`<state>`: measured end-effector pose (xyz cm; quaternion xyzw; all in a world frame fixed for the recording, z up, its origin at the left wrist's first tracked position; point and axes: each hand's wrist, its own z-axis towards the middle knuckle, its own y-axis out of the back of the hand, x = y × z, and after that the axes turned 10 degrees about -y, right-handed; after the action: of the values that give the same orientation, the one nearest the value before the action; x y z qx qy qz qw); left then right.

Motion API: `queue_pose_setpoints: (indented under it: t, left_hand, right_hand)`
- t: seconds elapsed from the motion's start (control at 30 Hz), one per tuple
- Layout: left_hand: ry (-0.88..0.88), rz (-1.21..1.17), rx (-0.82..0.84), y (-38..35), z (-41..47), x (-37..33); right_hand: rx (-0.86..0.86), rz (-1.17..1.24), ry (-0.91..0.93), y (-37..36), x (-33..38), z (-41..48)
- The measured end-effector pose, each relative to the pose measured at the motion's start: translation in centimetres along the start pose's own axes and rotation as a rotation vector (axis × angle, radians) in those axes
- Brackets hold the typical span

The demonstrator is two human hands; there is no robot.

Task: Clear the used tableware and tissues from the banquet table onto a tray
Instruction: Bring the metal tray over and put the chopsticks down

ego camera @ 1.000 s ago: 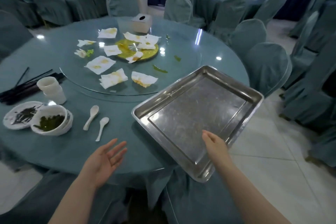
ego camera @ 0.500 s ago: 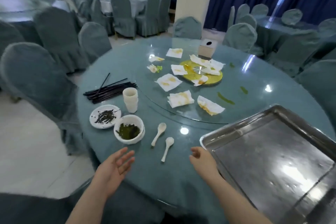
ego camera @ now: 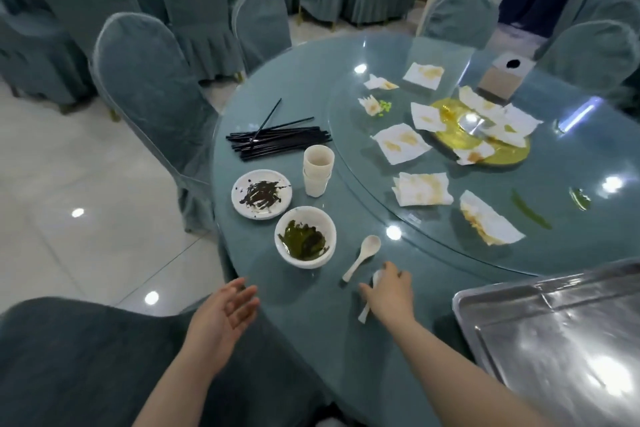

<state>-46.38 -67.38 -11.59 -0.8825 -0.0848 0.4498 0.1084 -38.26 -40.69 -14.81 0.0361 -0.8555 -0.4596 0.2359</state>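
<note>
My right hand lies over a white spoon on the round teal table, thumb and fingers curled round its middle; only the handle tip and part of the bowl show. A second white spoon lies just beyond. My left hand hovers open, palm up, at the table's near edge. The steel tray sits at the lower right. A bowl with green residue, a smeared plate, stacked cups and black chopsticks stand to the left.
Several stained tissues and a yellow plate lie on the glass turntable, with a tissue box behind. Green scraps lie on the glass. Covered chairs ring the table; one is right below me.
My view swung left, away from the tray. My right hand left the tray's rim, moved left and came down over the nearer spoon. My left hand stayed open.
</note>
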Motion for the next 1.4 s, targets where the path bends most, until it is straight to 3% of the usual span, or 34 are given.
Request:
queue_pose_setpoints:
  t: [0.17,0.3,0.53,0.83,0.97,1.2,1.4]
  left_hand:
    - [0.035,0.065,-0.039,-1.2,1.2,0.8]
    - [0.044,0.158,-0.018,-3.3,2.2,1.7]
    - [0.099,0.338,0.077,-6.8,4.4,1.3]
    - [0.160,0.513,0.099,-11.1,6.7,0.7]
    - [0.192,0.521,0.074,-11.5,7.0,1.1]
    - [0.127,0.444,0.043,-12.0,7.5,1.2]
    - [0.032,0.521,0.040,-11.4,6.4,1.8]
  right_hand:
    - [-0.017,0.054,-0.040,0.5,-0.3,2.8]
    - [-0.025,0.427,-0.145,1.5,-0.3,4.2]
    - [0.101,0.814,-0.348,1.6,3.6,6.7]
    - [-0.085,0.566,-0.308,-0.9,4.5,8.1]
    - [-0.018,0.537,-0.208,-1.1,3.7,8.0]
    - [0.033,0.218,-0.077,-0.6,3.7,7.5]
    - [0.114,0.563,-0.106,2.8,0.7,4.7]
